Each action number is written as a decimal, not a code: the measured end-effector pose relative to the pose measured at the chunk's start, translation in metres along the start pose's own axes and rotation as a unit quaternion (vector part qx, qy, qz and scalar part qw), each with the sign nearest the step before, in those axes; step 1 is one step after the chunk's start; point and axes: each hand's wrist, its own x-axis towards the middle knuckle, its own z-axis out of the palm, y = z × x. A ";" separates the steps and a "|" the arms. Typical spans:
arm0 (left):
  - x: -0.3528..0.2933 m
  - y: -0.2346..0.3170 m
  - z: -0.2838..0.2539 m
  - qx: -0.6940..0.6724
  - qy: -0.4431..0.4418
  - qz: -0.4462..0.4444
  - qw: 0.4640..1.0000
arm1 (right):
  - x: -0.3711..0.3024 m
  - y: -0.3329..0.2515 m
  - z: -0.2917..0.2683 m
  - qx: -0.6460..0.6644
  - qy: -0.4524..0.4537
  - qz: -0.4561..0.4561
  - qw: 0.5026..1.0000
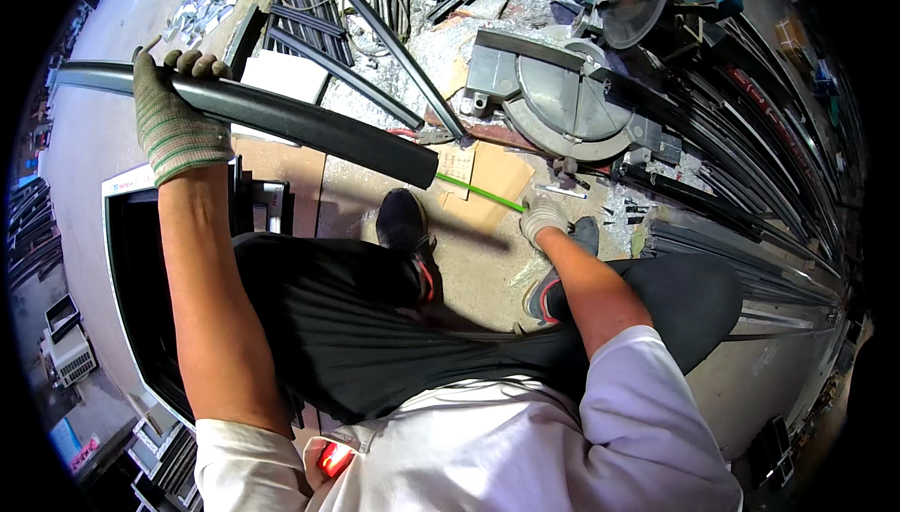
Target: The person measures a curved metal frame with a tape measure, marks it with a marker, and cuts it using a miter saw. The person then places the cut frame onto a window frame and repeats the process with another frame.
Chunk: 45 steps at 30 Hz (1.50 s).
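My left hand (178, 123), in a striped knit glove, is wrapped round a long black profile bar (319, 129). The bar slants from the far left down to its cut end near the middle of the view. In a pale glove, my right hand (542, 219) is closed on a thin green strip (483, 194). That strip reaches up and left to the bar's cut end; whether it enters the bar or only touches it I cannot tell. Right of the bar stands a mitre saw (572, 99) with a round grey base. Beneath the strip lies a piece of brown cardboard (497, 179).
Dark profile bars (398, 57) lie among shavings at the back, and more long profiles (750, 151) are stacked along the right. A white pen (562, 191) rests beside the saw. At the left is a large black frame with a white edge (117, 259).
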 end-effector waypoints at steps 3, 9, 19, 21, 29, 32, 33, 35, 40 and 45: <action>0.000 -0.021 0.015 -0.024 -0.069 -0.029 0.997 | 0.019 0.033 0.016 0.020 0.024 0.044 0.999; 0.038 -0.038 -0.008 -0.021 -0.098 -0.066 0.993 | 0.012 -0.011 -0.010 0.023 0.094 -0.117 0.988; 0.025 -0.043 0.018 0.009 -0.086 -0.050 0.995 | -0.080 -0.122 -0.185 0.461 0.157 -0.283 0.826; 0.021 -0.040 0.024 0.011 -0.075 -0.040 0.996 | -0.095 -0.128 -0.207 0.588 0.058 -0.270 0.760; 0.016 -0.040 0.032 0.004 -0.064 -0.054 0.996 | -0.147 -0.122 -0.237 0.537 0.040 -0.401 0.741; 0.016 -0.041 0.031 -0.008 -0.085 -0.066 0.994 | -0.182 -0.116 -0.255 0.534 -0.027 -0.331 0.777; 0.017 -0.043 0.029 -0.018 -0.102 -0.072 0.992 | -0.188 -0.114 -0.256 0.544 -0.062 -0.310 0.777; 0.012 -0.043 0.032 -0.025 -0.107 -0.075 0.991 | -0.192 -0.108 -0.257 0.559 -0.128 -0.279 0.770; -0.024 -0.043 0.057 0.003 -0.027 -0.064 0.998 | -0.197 -0.101 -0.254 0.611 -0.136 -0.268 0.733; 0.022 -0.048 0.015 -0.008 -0.057 -0.083 0.995 | -0.191 -0.110 -0.259 0.618 -0.037 -0.296 0.728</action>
